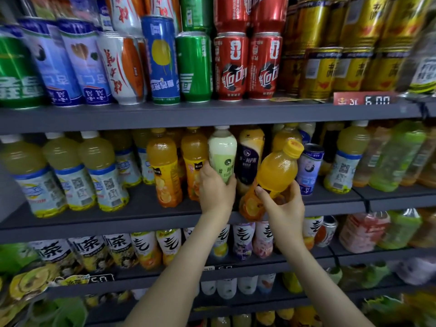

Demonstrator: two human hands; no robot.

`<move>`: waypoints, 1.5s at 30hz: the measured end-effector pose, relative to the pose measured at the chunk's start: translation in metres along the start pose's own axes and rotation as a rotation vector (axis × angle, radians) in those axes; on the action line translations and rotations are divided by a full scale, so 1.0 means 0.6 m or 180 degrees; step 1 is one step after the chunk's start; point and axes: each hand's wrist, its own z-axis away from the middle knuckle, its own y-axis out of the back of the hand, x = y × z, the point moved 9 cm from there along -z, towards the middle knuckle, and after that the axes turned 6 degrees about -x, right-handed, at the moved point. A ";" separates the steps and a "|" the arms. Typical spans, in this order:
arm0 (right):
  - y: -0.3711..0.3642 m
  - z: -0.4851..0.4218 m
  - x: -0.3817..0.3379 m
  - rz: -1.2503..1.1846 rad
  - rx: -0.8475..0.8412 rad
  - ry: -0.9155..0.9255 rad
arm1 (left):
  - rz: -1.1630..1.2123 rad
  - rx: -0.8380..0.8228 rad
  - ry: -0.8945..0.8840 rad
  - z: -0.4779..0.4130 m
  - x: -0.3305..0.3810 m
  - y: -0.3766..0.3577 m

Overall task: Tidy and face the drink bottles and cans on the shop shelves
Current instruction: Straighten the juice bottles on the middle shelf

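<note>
My right hand (284, 205) grips the lower half of an orange juice bottle (273, 175) with a yellow cap, tilted to the right in front of the middle shelf (141, 215). My left hand (215, 188) holds a pale green milk-tea bottle (222, 153) that stands upright on that shelf. Between the two hands stands a dark-labelled bottle (250, 161). Two orange juice bottles (165, 171) stand just left of my left hand.
Pale yellow drink bottles (68, 171) fill the middle shelf's left side, a blue can (309, 168) and more bottles its right. Upright cans (232, 64) line the top shelf above. Tea bottles (146, 249) crowd the lower shelves. A price tag (364, 99) sits at the upper right.
</note>
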 end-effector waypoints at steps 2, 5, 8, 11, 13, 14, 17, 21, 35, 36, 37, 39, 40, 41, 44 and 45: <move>-0.007 0.002 0.002 -0.0026 -0.0039 0.0020 | 0.0246 0.0044 -0.0223 0.028 -0.004 0.025; -0.028 -0.002 0.000 -0.0037 -0.0186 0.0067 | 0.0522 0.0054 -0.0347 0.070 -0.037 0.066; -0.067 -0.015 0.002 0.0069 -0.0404 0.0044 | 0.0732 -0.0012 -0.0279 0.083 -0.078 0.105; -0.113 -0.029 0.003 0.0216 -0.0553 0.0045 | 0.0995 -0.0139 -0.0108 0.082 -0.097 0.144; -0.140 -0.038 -0.002 0.0366 -0.0633 0.0138 | 0.1138 -0.0248 -0.0016 0.081 -0.105 0.163; -0.152 -0.045 -0.003 0.0471 -0.0667 0.0178 | 0.1190 -0.0287 0.0034 0.080 -0.110 0.171; -0.176 -0.069 -0.006 0.0847 -0.0823 0.0145 | 0.1309 -0.0419 0.0154 0.078 -0.120 0.182; -0.184 -0.079 -0.004 0.1014 -0.0954 0.0087 | 0.1370 -0.0559 0.0256 0.074 -0.129 0.183; -0.187 -0.061 0.024 0.1720 -0.0645 0.0320 | 0.1402 -0.0776 0.0557 0.072 -0.170 0.173; -0.188 -0.062 0.025 0.1705 -0.0660 0.0293 | 0.1389 -0.0790 0.0561 0.074 -0.171 0.175; -0.188 -0.062 0.028 0.1684 -0.0677 0.0244 | 0.1378 -0.0804 0.0562 0.075 -0.173 0.176; -0.187 -0.057 0.029 0.1557 -0.0642 0.0153 | 0.1367 -0.0808 0.0587 0.077 -0.178 0.180; -0.185 -0.050 0.024 0.1488 -0.0539 0.0159 | 0.1370 -0.0800 0.0616 0.079 -0.183 0.182; -0.180 -0.039 0.014 0.1456 -0.0370 0.0260 | 0.1360 -0.0792 0.0650 0.080 -0.187 0.184; -0.193 0.008 -0.027 0.1347 -0.0245 0.0674 | 0.1292 -0.0768 0.0703 0.083 -0.198 0.192; -0.216 0.023 -0.031 0.1085 -0.0649 0.0575 | 0.1292 -0.0763 0.0689 0.083 -0.199 0.195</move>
